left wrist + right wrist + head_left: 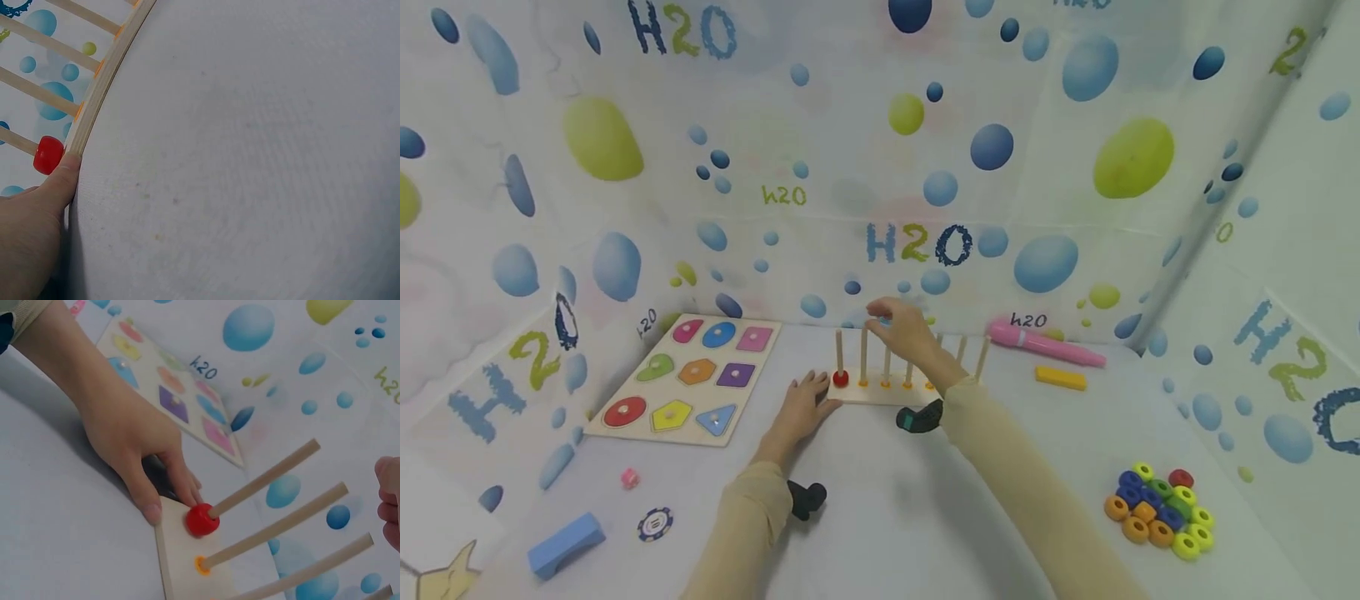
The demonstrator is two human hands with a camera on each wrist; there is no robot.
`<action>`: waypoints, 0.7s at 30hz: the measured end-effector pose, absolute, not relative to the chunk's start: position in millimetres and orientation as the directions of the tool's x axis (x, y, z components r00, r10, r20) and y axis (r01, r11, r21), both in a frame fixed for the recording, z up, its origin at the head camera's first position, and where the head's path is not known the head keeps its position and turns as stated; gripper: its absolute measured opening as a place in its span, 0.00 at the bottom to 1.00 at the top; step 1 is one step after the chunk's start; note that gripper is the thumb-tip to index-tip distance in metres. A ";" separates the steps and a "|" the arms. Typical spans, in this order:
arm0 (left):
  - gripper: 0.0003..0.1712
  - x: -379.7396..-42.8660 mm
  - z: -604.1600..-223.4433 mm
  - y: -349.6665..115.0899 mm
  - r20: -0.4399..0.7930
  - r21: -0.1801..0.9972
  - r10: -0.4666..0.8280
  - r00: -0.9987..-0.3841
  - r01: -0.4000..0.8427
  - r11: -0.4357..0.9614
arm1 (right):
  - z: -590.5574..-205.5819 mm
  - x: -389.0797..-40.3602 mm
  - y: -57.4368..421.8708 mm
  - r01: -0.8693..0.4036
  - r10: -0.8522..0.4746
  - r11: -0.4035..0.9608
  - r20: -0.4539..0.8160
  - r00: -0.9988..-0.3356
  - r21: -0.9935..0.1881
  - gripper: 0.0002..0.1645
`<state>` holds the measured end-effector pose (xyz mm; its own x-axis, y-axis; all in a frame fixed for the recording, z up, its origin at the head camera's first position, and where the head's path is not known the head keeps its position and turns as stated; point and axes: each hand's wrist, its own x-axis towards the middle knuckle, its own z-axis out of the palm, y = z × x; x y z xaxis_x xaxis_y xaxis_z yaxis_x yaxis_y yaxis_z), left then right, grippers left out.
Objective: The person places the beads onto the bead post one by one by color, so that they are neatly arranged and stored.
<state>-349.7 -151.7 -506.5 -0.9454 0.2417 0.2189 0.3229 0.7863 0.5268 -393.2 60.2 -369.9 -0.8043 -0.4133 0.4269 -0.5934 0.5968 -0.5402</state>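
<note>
A wooden peg rack (pixel 868 395) stands at the back of the table, with several upright pegs on its base. A red bead (pixel 840 379) sits at the bottom of its leftmost peg. My left hand (pixel 803 408) holds the left end of the base. Its thumb (pixel 65 172) lies on the front edge, and other fingers reach round to the back beside the bead. Above the rack, my right hand (pixel 901 329) hovers near the top of the second peg (pixel 281 524), fingers loosely bent. No bead shows in it. At the right wrist view's edge its fingertips (pixel 389 500) appear apart from the pegs.
A shape puzzle board (pixel 681 392) lies left of the rack. Loose coloured beads (pixel 1161 510) cluster at right. Behind them are a pink marker-like stick (pixel 1045 343) and a yellow block (pixel 1060 378). A blue block (pixel 567 546), poker chip (pixel 656 524) and pink die (pixel 629 477) lie front left.
</note>
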 end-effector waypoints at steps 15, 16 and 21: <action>0.35 -347.9 -502.0 -150.2 0.180 0.524 0.234 -0.956 0.294 0.799 | -364.4 -399.5 151.6 -0.529 -0.293 0.652 0.463 -0.836 -0.543 0.15; 0.35 -347.4 -502.0 -150.2 0.179 0.525 0.232 -0.956 0.292 0.800 | -365.3 -399.1 159.6 -0.511 -0.272 0.654 0.458 -0.847 -0.558 0.14; 0.34 -345.9 -503.9 -150.7 0.187 0.521 0.228 -0.956 0.293 0.801 | -371.7 -391.9 208.4 -0.413 -0.159 0.659 0.420 -0.893 -0.628 0.16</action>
<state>-345.9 -150.7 -503.9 -0.9556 0.2281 0.1866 0.2931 0.8014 0.5214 -391.9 208.4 -371.7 -0.8934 -0.1587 0.4204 -0.4128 0.6594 -0.6283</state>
